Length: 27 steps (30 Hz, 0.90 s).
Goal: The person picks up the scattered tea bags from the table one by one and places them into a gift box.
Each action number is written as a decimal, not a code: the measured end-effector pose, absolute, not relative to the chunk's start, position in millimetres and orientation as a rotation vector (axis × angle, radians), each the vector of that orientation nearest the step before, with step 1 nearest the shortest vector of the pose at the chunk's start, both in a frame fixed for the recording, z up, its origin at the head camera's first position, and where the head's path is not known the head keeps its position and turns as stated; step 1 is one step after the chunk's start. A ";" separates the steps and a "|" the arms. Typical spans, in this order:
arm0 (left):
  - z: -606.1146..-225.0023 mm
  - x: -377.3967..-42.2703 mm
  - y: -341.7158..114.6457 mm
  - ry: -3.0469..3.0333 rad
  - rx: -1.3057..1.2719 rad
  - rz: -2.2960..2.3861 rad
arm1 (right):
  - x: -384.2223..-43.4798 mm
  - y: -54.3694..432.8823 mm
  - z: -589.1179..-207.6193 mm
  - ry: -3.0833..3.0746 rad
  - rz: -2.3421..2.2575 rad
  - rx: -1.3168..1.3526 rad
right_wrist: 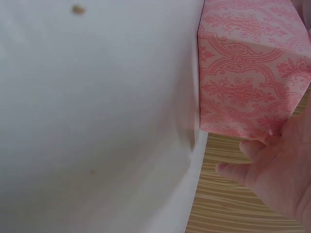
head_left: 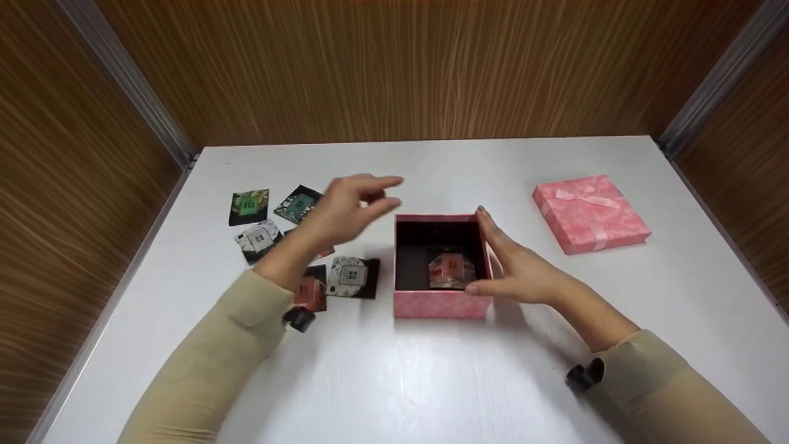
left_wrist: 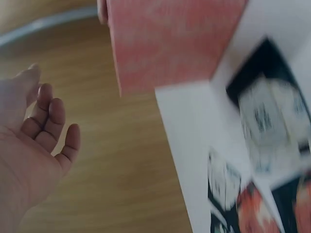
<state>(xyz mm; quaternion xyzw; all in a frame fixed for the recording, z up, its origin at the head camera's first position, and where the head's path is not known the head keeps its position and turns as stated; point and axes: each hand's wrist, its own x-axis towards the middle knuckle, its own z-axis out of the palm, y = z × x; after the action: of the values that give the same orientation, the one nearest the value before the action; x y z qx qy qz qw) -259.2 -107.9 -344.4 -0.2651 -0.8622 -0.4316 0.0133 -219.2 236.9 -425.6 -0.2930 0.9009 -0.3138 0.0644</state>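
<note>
My left hand (head_left: pixel 345 209) hangs in the air up and left of the open pink box (head_left: pixel 441 304), blurred. Its thumb and forefinger stand apart, with nothing between them; the left wrist view shows the bent fingers bare too. With my right hand (head_left: pixel 524 271) I hold the box at its right side, thumb on the front rim and fingertips at the back corner. Inside the dark interior lies a small square packet with a red label (head_left: pixel 452 266). Below and left of my left hand are a grey-and-white packet (head_left: pixel 352 276) and a red one (head_left: pixel 310 290).
Further left on the white table (head_left: pixel 394 382) lie a green packet (head_left: pixel 248 206), a teal packet (head_left: pixel 299 204) and a white one (head_left: pixel 257 239); my left arm partly covers another. At the right is the pink lid (head_left: pixel 590 213) with a ribbon. Wood-grain panels (head_left: pixel 394 68) enclose the table.
</note>
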 end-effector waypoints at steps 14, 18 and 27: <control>-357.8 -268.7 -244.9 -2.589 -0.381 -1.317 | -217.6 235.5 -423.5 2.726 -0.941 -0.895; -369.8 -263.8 -275.0 -2.660 -0.270 -1.302 | -218.0 235.9 -425.0 2.727 -0.941 -0.897; -397.6 -261.3 -317.3 -2.804 -0.064 -1.361 | -217.8 235.5 -425.4 2.729 -0.944 -0.876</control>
<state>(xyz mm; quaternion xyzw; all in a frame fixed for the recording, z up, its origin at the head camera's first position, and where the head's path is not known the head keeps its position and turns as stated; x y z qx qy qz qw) -261.3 -317.3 -397.6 -0.0205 -0.8994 -0.4365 0.0123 -217.8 235.5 -425.4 -0.2896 0.9026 -0.3124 0.0619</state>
